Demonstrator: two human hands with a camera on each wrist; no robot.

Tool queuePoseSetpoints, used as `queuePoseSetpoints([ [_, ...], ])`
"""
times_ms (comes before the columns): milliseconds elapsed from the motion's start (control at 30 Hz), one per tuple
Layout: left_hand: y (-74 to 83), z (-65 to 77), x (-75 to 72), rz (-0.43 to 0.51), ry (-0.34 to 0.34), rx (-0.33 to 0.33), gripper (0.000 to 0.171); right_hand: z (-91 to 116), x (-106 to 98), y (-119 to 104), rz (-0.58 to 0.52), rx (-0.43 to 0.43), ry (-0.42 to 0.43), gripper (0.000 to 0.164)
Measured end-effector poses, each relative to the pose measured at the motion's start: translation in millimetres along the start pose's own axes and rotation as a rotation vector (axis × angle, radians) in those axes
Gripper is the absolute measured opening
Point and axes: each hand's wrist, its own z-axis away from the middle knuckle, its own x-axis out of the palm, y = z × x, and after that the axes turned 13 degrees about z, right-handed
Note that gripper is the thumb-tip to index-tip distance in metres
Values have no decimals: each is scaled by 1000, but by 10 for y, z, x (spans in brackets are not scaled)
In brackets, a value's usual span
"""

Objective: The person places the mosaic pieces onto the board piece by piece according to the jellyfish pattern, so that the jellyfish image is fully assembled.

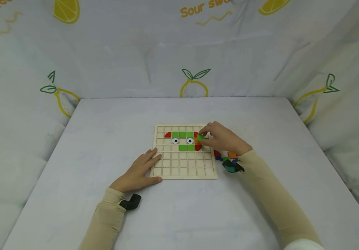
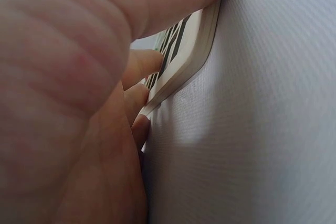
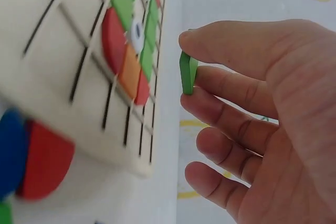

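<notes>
A square wooden grid board (image 1: 170, 163) lies on the white table, with coloured tiles set in its upper cells. My right hand (image 1: 221, 137) pinches a green tile (image 3: 187, 73) between thumb and fingertips, close over the upper right of the board. Green square tiles (image 1: 182, 134), red quarter-round tiles (image 1: 168, 134), an orange tile (image 3: 129, 71) and two eye tiles (image 1: 175, 141) form a pattern there. My left hand (image 1: 138, 172) rests at the board's left edge, fingers spread and nearly straight. In the left wrist view the thumb lies along the board's edge (image 2: 194, 59).
Loose red, blue, orange and green pieces (image 1: 218, 154) lie right of the board, partly hidden under the right wrist. A black wrist mount (image 1: 130, 202) sits on the left sleeve. White curtain cloth (image 1: 120, 52) with lemon prints hangs behind the table.
</notes>
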Motion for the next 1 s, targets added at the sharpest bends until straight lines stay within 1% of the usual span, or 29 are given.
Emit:
queuePoseSetpoints([
  [167, -6, -8, 0, 11, -1, 3, 84, -97, -37, -159, -21, -61, 19, 35],
  [500, -45, -10, -6, -1, -5, 16, 83, -249, 9, -368, -20, -109, 17, 38],
  [633, -63, -6, -9, -1, -6, 16, 83, -299, 29, -449, -10, -141, 28, 35],
  [767, -83, -4, -4, -2, -8, 19, 84, -348, 55, -526, -1, -166, 20, 34],
  [1000, -84, -5, -13, 4, -2, 49, 83, -423, 141, -627, 8, -180, 9, 30],
])
